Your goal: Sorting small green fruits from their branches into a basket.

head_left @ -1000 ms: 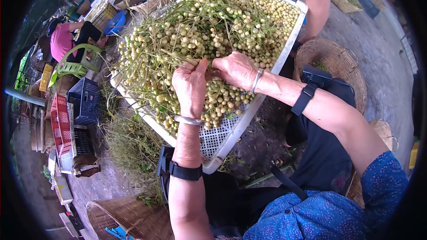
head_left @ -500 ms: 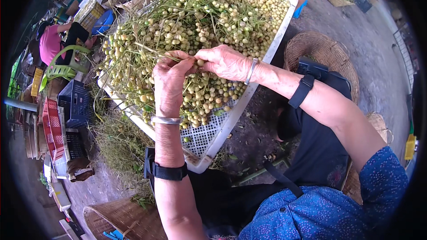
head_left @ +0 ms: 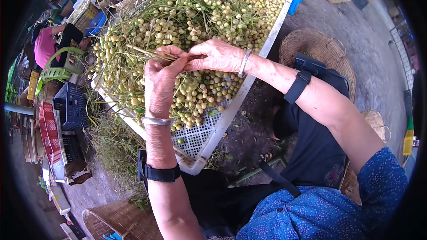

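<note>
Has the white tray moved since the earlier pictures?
No: judged against the large wicker basket on the right, the white tray keeps its place; the whole view has shifted.

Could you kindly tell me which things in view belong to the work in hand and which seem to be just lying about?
Apparently in use:
Left hand and right hand, close together
Pale round fruit on thin stems, heaped
White perforated tray holding it

Seemingly just lying about, off to the left:
Navy crate
Red crate
</note>
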`<state>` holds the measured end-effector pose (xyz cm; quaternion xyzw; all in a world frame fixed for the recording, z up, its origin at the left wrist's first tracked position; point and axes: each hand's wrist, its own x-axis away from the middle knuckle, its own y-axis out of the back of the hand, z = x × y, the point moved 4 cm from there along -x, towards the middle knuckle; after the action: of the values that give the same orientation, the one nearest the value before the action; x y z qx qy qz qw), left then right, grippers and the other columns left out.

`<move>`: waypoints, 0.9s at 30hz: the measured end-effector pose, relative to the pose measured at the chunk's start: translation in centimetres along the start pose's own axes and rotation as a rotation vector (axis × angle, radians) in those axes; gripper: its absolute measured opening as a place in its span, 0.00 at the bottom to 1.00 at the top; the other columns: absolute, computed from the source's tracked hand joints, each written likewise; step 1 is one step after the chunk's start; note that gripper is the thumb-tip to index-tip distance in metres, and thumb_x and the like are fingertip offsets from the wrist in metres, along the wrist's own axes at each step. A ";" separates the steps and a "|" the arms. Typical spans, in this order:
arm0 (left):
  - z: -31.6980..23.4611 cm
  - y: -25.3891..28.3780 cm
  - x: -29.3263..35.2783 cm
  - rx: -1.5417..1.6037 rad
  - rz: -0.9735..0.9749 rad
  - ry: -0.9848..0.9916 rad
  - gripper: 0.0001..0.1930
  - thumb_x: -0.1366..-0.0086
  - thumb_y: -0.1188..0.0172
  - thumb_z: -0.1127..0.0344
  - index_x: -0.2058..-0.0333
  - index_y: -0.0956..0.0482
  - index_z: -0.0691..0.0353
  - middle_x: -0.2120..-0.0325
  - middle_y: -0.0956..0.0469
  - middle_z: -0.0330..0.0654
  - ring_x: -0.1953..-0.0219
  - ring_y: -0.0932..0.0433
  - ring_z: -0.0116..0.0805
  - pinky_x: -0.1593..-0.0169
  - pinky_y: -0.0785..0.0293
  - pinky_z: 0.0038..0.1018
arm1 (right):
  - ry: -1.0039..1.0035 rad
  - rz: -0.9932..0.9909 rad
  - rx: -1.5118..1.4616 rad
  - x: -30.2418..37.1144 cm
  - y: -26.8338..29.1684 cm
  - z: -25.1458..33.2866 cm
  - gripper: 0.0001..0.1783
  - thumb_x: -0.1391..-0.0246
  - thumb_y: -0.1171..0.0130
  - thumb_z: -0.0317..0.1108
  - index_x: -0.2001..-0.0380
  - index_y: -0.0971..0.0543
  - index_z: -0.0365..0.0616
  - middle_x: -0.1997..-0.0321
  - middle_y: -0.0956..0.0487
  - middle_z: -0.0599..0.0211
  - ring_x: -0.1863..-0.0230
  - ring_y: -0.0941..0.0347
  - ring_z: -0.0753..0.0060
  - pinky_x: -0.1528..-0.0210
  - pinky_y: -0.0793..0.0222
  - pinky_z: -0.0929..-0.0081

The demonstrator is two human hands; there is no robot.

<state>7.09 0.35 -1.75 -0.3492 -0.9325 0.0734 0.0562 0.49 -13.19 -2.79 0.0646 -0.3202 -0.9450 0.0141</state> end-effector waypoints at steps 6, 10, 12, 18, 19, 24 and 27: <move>-0.3 -0.2 0.1 -0.024 -0.021 -0.050 0.04 0.44 0.42 0.76 0.68 0.25 0.66 0.73 0.23 0.40 0.72 0.23 0.26 0.65 0.24 0.21 | 0.066 0.060 -0.444 0.5 0.2 -1.8 0.18 0.44 0.47 0.37 0.53 0.25 0.39 0.61 0.21 0.67 0.58 0.28 0.79 0.53 0.35 0.80; 0.0 0.3 0.0 -0.126 -0.046 -0.043 0.05 0.44 0.41 0.74 0.67 0.25 0.67 0.73 0.22 0.40 0.72 0.23 0.25 0.66 0.24 0.20 | -0.045 0.005 -0.721 0.2 -1.9 -0.8 0.19 0.44 0.45 0.42 0.56 0.23 0.40 0.61 0.21 0.66 0.58 0.27 0.78 0.53 0.33 0.79; 0.1 0.0 0.1 -0.131 -0.062 -0.039 0.05 0.42 0.43 0.73 0.67 0.25 0.68 0.74 0.22 0.42 0.73 0.22 0.28 0.66 0.24 0.21 | -0.161 0.014 -0.339 -0.2 -1.3 -0.7 0.19 0.44 0.46 0.46 0.61 0.22 0.39 0.68 0.20 0.66 0.65 0.25 0.76 0.60 0.30 0.79; -0.8 0.0 0.5 -0.248 -0.093 -0.058 0.07 0.40 0.45 0.71 0.66 0.26 0.71 0.73 0.22 0.45 0.73 0.21 0.34 0.65 0.23 0.24 | 0.095 -0.007 -0.100 -0.5 -1.2 -1.3 0.14 0.44 0.48 0.37 0.62 0.23 0.36 0.72 0.21 0.68 0.70 0.26 0.77 0.65 0.31 0.78; -1.0 0.3 0.4 -0.157 -0.048 -0.049 0.08 0.41 0.43 0.71 0.66 0.25 0.70 0.74 0.23 0.44 0.73 0.21 0.32 0.66 0.24 0.24 | 0.109 -0.014 -0.216 -0.3 -1.2 -1.5 0.14 0.44 0.48 0.36 0.60 0.23 0.38 0.71 0.21 0.69 0.70 0.27 0.79 0.65 0.31 0.78; 0.8 0.2 -0.2 -0.041 -0.130 -0.079 0.08 0.42 0.41 0.70 0.66 0.25 0.69 0.75 0.23 0.41 0.74 0.23 0.28 0.67 0.23 0.23 | -0.018 -0.110 -0.369 0.1 -1.3 -1.3 0.14 0.48 0.44 0.30 0.56 0.24 0.40 0.68 0.20 0.71 0.69 0.29 0.84 0.64 0.32 0.82; 1.3 -0.9 0.3 -0.071 -0.211 -0.012 0.10 0.43 0.38 0.68 0.68 0.23 0.70 0.74 0.23 0.42 0.74 0.23 0.28 0.70 0.22 0.21 | 0.002 -0.189 -0.228 0.7 -1.2 -0.9 0.13 0.51 0.41 0.28 0.60 0.22 0.43 0.70 0.20 0.66 0.67 0.26 0.82 0.63 0.31 0.79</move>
<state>6.11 -0.25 -2.85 -0.2505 -0.9664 0.0361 0.0457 -0.03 -12.78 -4.30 0.0932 -0.2034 -0.9723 -0.0673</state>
